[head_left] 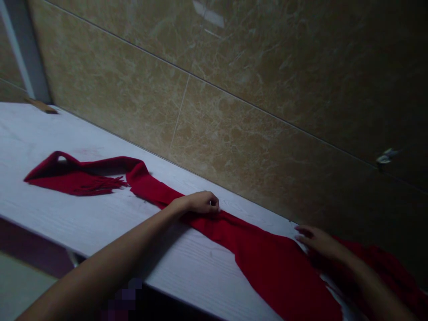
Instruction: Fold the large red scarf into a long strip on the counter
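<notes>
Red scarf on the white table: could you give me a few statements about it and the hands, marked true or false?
1. The red scarf lies stretched along the white table. True.
2. The left hand hovers clear of the scarf. False: its curled fingers seem to pinch the scarf's edge.
3. The right hand lies open on the scarf. True.
4. The wall behind is painted blue. False: it is tan marbled tile.
</notes>
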`<state>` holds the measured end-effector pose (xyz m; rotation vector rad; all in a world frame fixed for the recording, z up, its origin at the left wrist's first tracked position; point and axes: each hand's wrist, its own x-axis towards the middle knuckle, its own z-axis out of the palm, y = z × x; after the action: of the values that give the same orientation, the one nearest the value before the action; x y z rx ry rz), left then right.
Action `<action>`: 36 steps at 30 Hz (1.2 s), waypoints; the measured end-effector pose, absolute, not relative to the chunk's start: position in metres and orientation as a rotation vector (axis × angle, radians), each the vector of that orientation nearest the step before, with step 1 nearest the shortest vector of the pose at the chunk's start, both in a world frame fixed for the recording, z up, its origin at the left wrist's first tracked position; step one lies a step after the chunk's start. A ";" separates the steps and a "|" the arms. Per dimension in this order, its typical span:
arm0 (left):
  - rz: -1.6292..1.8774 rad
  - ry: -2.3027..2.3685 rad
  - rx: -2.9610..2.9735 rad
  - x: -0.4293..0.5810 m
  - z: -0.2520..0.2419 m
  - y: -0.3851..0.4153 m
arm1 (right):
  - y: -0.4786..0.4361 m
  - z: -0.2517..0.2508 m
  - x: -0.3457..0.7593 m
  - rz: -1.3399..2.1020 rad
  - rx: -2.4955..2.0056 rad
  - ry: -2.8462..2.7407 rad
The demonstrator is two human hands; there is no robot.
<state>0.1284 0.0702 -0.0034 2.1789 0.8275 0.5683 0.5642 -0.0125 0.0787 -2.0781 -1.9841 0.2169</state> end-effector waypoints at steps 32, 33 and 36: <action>0.492 0.849 2.810 0.134 -0.002 -0.030 | 0.051 -0.048 0.363 0.677 -1.138 -2.027; 0.530 0.896 2.774 0.130 -0.005 -0.033 | 0.051 -0.048 0.363 0.670 -1.136 -2.029; 0.642 0.979 2.626 0.126 -0.009 -0.038 | 0.049 -0.046 0.361 0.647 -1.138 -2.044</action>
<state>0.1258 -0.0376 -0.0085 2.6264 0.9787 0.6424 0.3615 0.0488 -0.0456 -1.1377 -2.0436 0.6466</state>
